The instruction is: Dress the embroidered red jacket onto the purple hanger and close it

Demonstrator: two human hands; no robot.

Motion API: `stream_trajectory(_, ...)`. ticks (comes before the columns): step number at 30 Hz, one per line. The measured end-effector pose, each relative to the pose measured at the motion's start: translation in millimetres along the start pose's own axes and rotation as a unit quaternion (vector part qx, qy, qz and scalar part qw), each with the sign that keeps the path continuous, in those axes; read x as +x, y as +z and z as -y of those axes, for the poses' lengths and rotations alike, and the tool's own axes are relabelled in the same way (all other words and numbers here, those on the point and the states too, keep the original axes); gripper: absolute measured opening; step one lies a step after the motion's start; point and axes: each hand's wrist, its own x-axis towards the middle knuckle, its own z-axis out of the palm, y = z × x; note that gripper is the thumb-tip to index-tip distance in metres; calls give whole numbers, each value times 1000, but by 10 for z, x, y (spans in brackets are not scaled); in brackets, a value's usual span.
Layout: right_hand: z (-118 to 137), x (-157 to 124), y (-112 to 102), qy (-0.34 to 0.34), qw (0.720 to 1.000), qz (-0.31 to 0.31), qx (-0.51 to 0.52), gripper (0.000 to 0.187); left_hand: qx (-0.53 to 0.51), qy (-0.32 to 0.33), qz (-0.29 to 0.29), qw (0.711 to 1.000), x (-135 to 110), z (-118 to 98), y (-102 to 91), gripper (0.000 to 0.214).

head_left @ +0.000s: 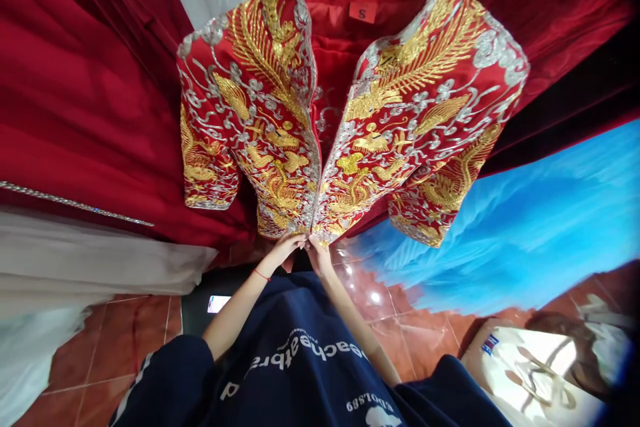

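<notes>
A red jacket (pixel 280 120) with gold and silver embroidery hangs in front of me, its front open at the top and showing a red lining with a size label (pixel 363 12). My left hand (pixel 286 245) pinches the bottom hem of the jacket's left front panel. My right hand (pixel 316 248) pinches the hem of the right front panel (pixel 400 120). Both hands meet at the centre bottom, fingers closed on the fabric edges. A thin red string circles my left wrist.
Dark red garments (pixel 75 93) hang on the left, with white fabric (pixel 75 267) below them. A bright blue dress (pixel 525 233) hangs on the right. A white tote bag (pixel 530 367) lies on the brown tiled floor (pixel 125 340). A phone (pixel 219 303) lies near my left arm.
</notes>
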Motion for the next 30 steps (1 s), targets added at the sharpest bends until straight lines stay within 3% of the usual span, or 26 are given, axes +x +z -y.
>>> stream_trajectory(15,-69,-18,-35,-1,1000,16,9,27,-90,-34,31,995,-66,28,-61,28)
stream_trajectory(30,-34,-41,5,-14,1000,8,14,33,-64,-16,5,998,-118,-5,14,29)
